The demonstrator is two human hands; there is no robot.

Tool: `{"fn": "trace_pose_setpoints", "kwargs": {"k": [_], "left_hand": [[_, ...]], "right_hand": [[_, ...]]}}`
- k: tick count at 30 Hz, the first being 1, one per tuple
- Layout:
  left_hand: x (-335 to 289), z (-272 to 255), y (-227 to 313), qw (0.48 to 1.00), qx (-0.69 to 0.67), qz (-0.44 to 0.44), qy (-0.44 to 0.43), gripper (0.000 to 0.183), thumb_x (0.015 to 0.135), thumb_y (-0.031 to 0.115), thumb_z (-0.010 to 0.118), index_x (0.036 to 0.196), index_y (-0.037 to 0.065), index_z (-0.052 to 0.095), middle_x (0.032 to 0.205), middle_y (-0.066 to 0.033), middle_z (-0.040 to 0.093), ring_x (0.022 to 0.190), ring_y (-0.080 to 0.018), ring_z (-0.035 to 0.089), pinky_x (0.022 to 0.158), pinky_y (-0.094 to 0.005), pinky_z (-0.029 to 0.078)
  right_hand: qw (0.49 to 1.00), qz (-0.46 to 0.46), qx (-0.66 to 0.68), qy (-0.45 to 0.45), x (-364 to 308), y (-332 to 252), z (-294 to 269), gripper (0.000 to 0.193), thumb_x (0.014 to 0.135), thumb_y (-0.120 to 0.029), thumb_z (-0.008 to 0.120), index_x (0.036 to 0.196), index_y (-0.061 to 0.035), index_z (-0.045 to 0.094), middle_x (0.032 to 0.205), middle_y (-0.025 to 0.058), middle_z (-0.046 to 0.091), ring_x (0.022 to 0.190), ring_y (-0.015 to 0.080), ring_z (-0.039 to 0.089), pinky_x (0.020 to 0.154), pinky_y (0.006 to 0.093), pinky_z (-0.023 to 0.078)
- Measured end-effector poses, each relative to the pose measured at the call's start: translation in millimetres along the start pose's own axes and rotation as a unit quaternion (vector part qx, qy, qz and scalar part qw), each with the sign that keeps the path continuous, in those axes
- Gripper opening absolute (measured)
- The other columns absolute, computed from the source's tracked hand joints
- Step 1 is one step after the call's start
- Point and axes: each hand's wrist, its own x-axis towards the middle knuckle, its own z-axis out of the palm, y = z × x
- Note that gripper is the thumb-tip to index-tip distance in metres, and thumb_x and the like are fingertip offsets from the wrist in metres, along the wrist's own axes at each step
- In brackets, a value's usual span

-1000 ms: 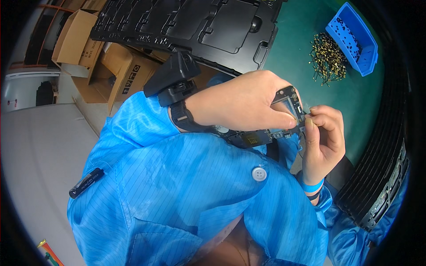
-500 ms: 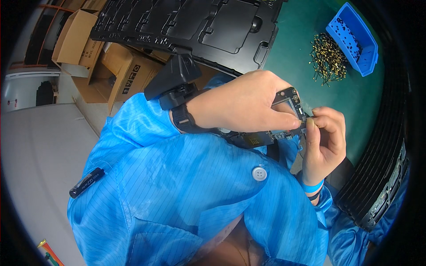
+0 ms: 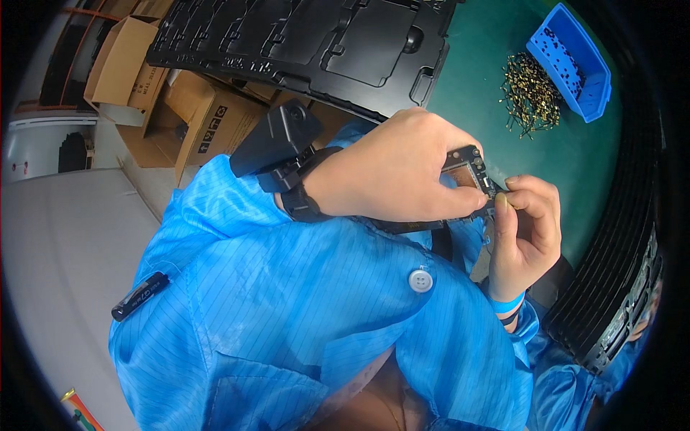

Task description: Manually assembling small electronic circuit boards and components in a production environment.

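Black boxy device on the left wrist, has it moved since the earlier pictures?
Yes, the black boxy device has moved down the picture, away from the black moulded plastic tray.

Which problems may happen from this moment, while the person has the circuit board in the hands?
The circuit board is held up by the left hand, not resting on the green table, so it might slip and fall. The right hand is at its edge, where too much pressure could damage it. The tiny parts lie loose beside the blue bin, so a brush might scatter them.
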Motion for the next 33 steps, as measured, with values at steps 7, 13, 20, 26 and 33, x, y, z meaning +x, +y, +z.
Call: {"fn": "trace_pose_setpoints", "kwargs": {"k": [7,13,20,26,33], "left_hand": [[-2,0,2,1.0,-0.027,-0.011,-0.004,0.01,0.073,0.007,0.065,0.079,-0.002,0.062,0.069,-0.007,0.063,0.065,-0.0066,0.057,0.057,-0.0217,0.045],[-3,2,2,0.999,-0.044,-0.001,0.004,0.01,0.074,0.006,0.065,0.08,-0.002,0.062,0.069,-0.0062,0.063,0.064,-0.0062,0.056,0.057,-0.0214,0.045],[-4,0,5,1.0,-0.005,0.018,0.015,0.01,0.073,0.007,0.066,0.079,0.0,0.062,0.069,-0.0069,0.063,0.064,-0.0083,0.058,0.058,-0.0229,0.046],[-4,1,4,0.999,0.018,0.041,0.026,0.01,0.071,0.007,0.066,0.078,0.001,0.061,0.069,-0.008,0.064,0.063,-0.0116,0.061,0.058,-0.0241,0.047],[-4,1,6,0.999,0.022,0.04,0.026,0.01,0.071,0.007,0.066,0.078,0.001,0.061,0.069,-0.0082,0.064,0.064,-0.0125,0.062,0.058,-0.0243,0.047]], "right_hand": [[0.999,0.002,0.028,-0.036,3,0,-5,0.015,0.064,0.009,0.065,0.075,0.0011,0.059,0.083,0.012,0.06,0.075,0.0191,0.057,0.067,0.0265,0.044],[0.998,0.002,0.041,-0.05,4,-1,-8,0.016,0.064,0.009,0.066,0.076,0.002,0.06,0.083,0.0126,0.061,0.076,0.0193,0.057,0.067,0.0269,0.045],[0.998,-0.006,0.014,-0.055,7,-5,-9,0.015,0.064,0.007,0.068,0.075,0.002,0.059,0.081,0.0124,0.061,0.074,0.0198,0.058,0.066,0.0271,0.045],[0.997,-0.042,-0.043,-0.054,9,-10,-9,0.014,0.064,0.006,0.068,0.074,0.0016,0.059,0.078,0.0126,0.061,0.07,0.0203,0.059,0.062,0.0266,0.046],[0.993,-0.067,-0.078,-0.064,12,-14,-11,0.015,0.063,0.008,0.067,0.073,0.001,0.059,0.078,0.0126,0.061,0.068,0.0195,0.06,0.058,0.0257,0.046]]}}
